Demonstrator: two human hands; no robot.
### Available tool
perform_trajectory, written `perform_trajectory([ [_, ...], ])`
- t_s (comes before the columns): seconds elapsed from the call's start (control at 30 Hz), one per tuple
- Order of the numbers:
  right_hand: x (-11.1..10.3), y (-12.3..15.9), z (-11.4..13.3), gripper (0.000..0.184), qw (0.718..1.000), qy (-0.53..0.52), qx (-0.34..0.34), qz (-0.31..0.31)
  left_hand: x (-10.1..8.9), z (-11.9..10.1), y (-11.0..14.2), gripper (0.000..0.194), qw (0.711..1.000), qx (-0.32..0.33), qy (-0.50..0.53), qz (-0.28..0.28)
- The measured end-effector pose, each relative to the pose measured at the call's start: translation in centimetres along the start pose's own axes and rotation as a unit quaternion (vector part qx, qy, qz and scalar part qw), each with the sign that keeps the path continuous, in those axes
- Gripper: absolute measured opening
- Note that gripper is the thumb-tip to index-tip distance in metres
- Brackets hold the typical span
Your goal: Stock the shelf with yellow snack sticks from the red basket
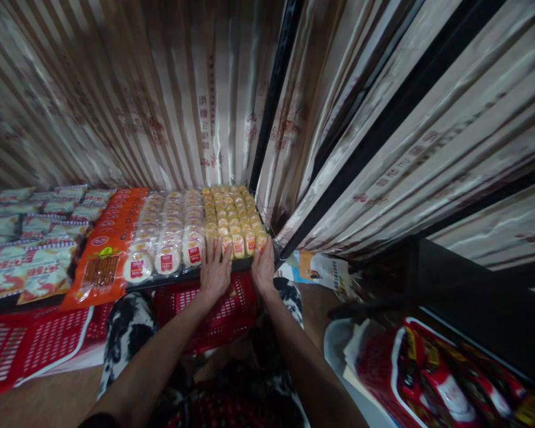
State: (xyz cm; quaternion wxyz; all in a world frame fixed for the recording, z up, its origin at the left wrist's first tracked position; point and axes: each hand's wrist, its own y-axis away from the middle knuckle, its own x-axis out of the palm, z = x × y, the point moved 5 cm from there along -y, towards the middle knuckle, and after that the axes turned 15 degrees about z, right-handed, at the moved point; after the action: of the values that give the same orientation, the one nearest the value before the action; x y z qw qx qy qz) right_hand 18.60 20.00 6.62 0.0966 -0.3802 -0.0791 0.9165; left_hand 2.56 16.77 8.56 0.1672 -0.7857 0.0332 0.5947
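Observation:
Small yellow-wrapped snack packs (236, 217) stand in tight rows at the right end of a low black shelf (185, 276). My left hand (215, 273) lies on the front of the rows with its fingers stretched out, where the yellow packs meet the clear-wrapped round cakes (167, 258). At the shelf's right corner, my right hand (264, 267) rests with straightened fingers against the outermost yellow pack. Neither hand is wrapped round a pack. Several white packs with red labels form the columns left of my left hand.
Orange snack bags (100, 270) and white snack bags (44, 270) fill the shelf leftward. Red baskets (35, 345) sit below it. Pale printed curtains (169, 107) hang behind black posts (274, 101). A basket of red packages (450, 386) stands at lower right.

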Motion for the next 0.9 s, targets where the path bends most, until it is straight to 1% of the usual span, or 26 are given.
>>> perform_trajectory([
  [0.2, 0.2, -0.5, 0.0, 0.058, 1.000, 0.025, 0.008, 0.015, 0.2, 0.0, -0.1, 0.052, 1.000, 0.001, 0.001, 0.000],
  [0.5, 0.3, -1.2, 0.0, 0.058, 0.999, 0.037, 0.011, 0.014, 0.5, 0.0, -0.6, 0.052, 1.000, 0.006, 0.003, 0.004],
  [0.7, 0.5, -1.1, 0.0, 0.058, 0.999, 0.035, 0.005, -0.002, 0.6, 0.0, -0.5, 0.051, 1.000, 0.008, -0.015, -0.001],
  [0.9, 0.3, -0.8, -0.2, 0.063, 1.000, 0.011, -0.004, -0.010, 0.7, 0.1, -0.3, 0.050, 0.999, 0.015, -0.034, -0.003],
])
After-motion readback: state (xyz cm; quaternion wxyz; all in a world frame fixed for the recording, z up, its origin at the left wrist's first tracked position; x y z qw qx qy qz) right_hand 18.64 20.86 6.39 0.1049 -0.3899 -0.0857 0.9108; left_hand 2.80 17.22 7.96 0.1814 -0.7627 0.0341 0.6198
